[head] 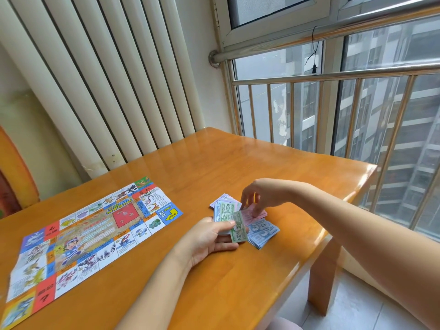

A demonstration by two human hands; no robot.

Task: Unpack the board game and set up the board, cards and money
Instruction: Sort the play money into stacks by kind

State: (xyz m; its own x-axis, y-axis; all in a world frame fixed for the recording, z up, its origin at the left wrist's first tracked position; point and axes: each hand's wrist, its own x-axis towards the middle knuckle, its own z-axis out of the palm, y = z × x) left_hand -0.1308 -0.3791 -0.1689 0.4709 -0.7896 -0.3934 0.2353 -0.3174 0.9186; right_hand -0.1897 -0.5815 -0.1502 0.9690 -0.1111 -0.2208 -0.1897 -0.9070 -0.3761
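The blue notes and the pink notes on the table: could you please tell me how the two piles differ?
Colour: the blue notes are pale blue, the pink notes pink. Contact: the right hand's fingers touch the pink notes; no fingers rest on the blue notes. Place: the blue notes lie nearer the person than the pink notes. Both are loosely fanned piles of play money on the table.

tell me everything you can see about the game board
The game board is a thin, creased paper-like sheet, unfolded and lying flat on the left of the wooden table. Its border squares show cartoon creatures, with red question-mark squares and a blue corner with a yellow arrow. Nothing lies on it.
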